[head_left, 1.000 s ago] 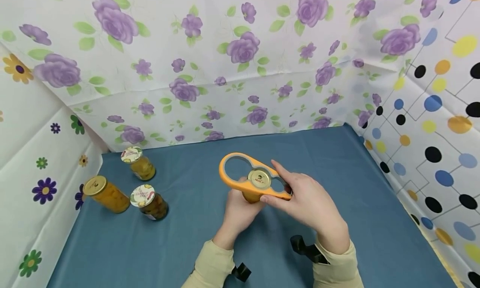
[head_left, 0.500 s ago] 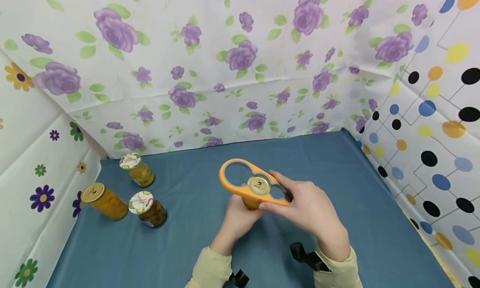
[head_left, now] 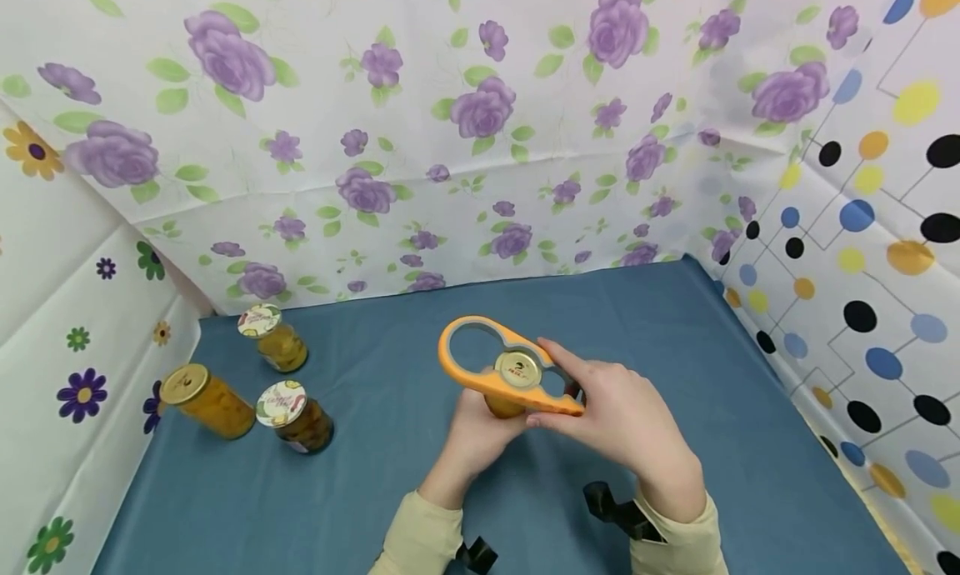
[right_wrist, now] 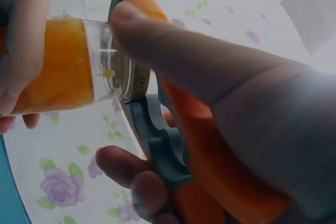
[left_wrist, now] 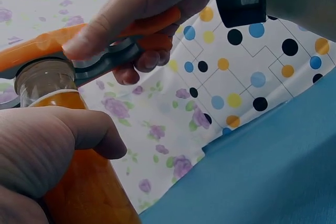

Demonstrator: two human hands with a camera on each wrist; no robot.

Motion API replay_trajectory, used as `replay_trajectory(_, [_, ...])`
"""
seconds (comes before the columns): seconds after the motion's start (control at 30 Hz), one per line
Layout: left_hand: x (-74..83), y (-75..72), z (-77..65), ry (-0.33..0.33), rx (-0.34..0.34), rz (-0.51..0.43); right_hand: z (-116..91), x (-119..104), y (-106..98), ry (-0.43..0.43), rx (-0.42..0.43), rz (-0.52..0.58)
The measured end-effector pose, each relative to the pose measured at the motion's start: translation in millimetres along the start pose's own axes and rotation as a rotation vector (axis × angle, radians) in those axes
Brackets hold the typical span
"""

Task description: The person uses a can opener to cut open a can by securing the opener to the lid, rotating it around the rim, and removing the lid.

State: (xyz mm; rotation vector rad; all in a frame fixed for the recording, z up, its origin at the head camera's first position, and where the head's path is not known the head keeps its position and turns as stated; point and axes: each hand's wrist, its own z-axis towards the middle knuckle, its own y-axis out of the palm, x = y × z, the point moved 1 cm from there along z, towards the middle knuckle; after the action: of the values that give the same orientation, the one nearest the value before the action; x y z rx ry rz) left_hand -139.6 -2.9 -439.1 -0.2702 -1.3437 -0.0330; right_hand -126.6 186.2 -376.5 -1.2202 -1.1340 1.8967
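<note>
My left hand (head_left: 480, 433) grips a glass jar (right_wrist: 68, 66) of orange contents, holding it above the table at the middle of the head view. Around the jar's gold lid (head_left: 518, 369) sits an orange and grey jar opener (head_left: 472, 375) with several round openings. My right hand (head_left: 622, 408) holds the opener's right end, thumb on the near side and fingers on the far side. In the left wrist view, the opener (left_wrist: 47, 43) lies across the jar's top, and the left thumb (left_wrist: 100, 135) wraps the glass.
Three more jars stand at the table's left: a tall gold-lidded jar (head_left: 217, 407), a dark-filled jar (head_left: 303, 425) and a yellowish jar (head_left: 281, 346). A blue cloth (head_left: 360, 475) covers the table. Patterned sheets (head_left: 420, 142) rise at the back and both sides.
The head view has shifted slightly, so the scene sits lower. The opener stays around the lid, and the right thumb and fingers have shifted slightly on its end.
</note>
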Motion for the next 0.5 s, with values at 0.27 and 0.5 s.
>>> replay_trajectory(0.27, [0.8,-3.4,1.2,0.019,-0.005,-0.03,1.4,1.6,0.9,-0.051,0.053,-0.047])
replay_trajectory(0.5, [-1.1,-3.9,-2.2,-0.004,-0.022,-0.037,0.4,3.4,3.3,-0.095,0.086,-0.073])
